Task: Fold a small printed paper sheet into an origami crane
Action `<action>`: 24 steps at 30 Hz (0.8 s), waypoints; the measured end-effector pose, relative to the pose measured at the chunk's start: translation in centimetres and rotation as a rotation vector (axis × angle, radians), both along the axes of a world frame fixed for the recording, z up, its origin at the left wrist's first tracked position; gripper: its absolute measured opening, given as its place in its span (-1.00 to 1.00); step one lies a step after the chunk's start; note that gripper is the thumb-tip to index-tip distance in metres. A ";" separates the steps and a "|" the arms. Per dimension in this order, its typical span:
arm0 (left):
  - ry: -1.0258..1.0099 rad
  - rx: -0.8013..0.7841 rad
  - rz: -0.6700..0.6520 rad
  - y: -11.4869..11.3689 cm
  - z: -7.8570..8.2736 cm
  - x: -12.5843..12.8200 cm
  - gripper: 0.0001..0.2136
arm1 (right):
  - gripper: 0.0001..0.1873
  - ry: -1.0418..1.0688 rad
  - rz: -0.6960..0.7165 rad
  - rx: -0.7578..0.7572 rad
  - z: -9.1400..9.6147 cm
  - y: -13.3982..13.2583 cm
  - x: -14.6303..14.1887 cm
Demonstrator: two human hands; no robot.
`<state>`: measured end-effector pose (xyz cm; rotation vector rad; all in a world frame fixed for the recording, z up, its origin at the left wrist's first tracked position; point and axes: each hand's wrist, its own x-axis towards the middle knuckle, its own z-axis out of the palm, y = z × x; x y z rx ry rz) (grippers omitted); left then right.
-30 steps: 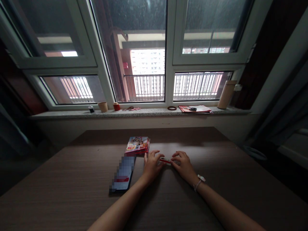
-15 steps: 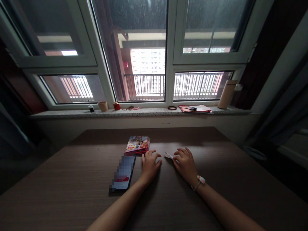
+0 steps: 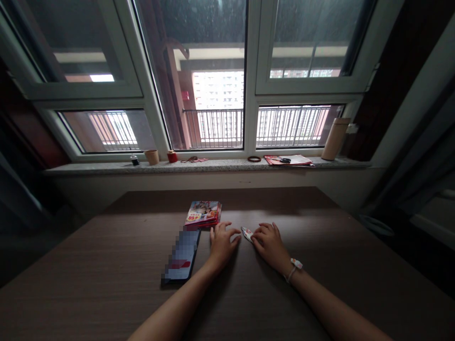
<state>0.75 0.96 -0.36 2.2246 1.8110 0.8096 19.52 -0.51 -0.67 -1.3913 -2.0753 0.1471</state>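
A small, slim piece of printed paper [image 3: 246, 233], white with reddish marks, is over the middle of the wood-grain worktop [image 3: 106, 265], its long axis slanting from a narrow far-left tip to a near-right end. The right hand's [image 3: 272, 242] grip pinches and hides that end; the left hand's [image 3: 223, 244] is spread beside the tip, fingers curved.

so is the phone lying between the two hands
No, the phone lies to the left of the left hand, while a small folded piece sits between that hand and the right hand.
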 end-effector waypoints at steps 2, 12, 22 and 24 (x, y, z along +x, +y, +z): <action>0.010 -0.017 -0.036 0.0 0.1 0.1 -0.83 | -0.78 0.003 0.001 -0.008 0.0 -0.1 -0.1; 0.050 -0.025 -0.132 0.1 -0.5 0.3 -0.83 | -0.83 0.082 0.034 -0.088 -1.0 0.8 0.3; 0.061 0.014 -0.149 0.3 -0.6 0.4 -0.87 | -0.86 0.170 -0.021 -0.144 -1.9 1.8 0.4; 0.065 0.012 -0.144 0.3 -0.7 0.4 -0.88 | -0.88 0.164 -0.019 -0.150 -2.0 1.8 0.4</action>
